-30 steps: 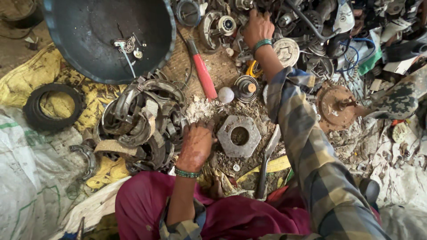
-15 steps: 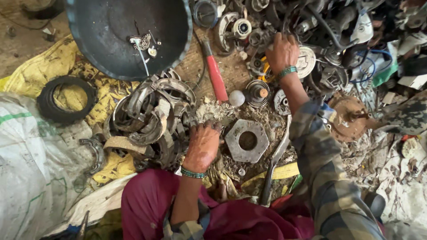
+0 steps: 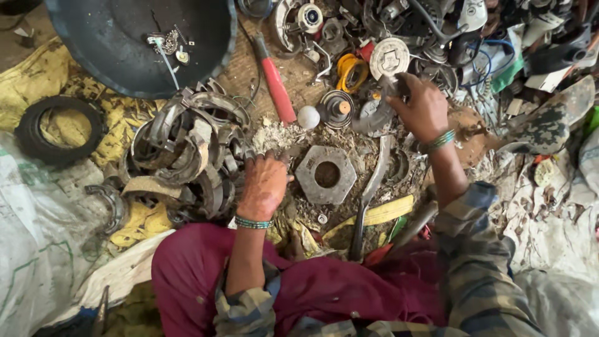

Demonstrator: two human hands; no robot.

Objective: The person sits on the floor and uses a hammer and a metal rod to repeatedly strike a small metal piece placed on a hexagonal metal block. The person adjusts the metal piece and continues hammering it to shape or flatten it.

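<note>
My right hand (image 3: 424, 109) grips a grey curved metal part (image 3: 373, 118) and holds it just above the scrap heap, right of a round spring-topped piece (image 3: 337, 107). My left hand (image 3: 264, 186) rests palm down on the ground, fingers bent, between a pile of curved brake shoes (image 3: 187, 150) and a large grey hexagonal nut (image 3: 326, 175). I cannot tell whether anything lies under its fingers. Both wrists wear green bangles. A long curved metal bar (image 3: 369, 193) lies right of the nut.
A big dark round pan (image 3: 112, 50) with small bits sits at the top left. A red-handled tool (image 3: 274, 81), a white ball (image 3: 307, 117), a black rubber ring (image 3: 59, 128), yellow sacking and a dense pile of metal scrap and wires (image 3: 437, 31) surround me.
My right hand has drawn back from the far scrap pile toward me and now holds the grey curved part. My left hand has stayed on the ground beside the nut.
</note>
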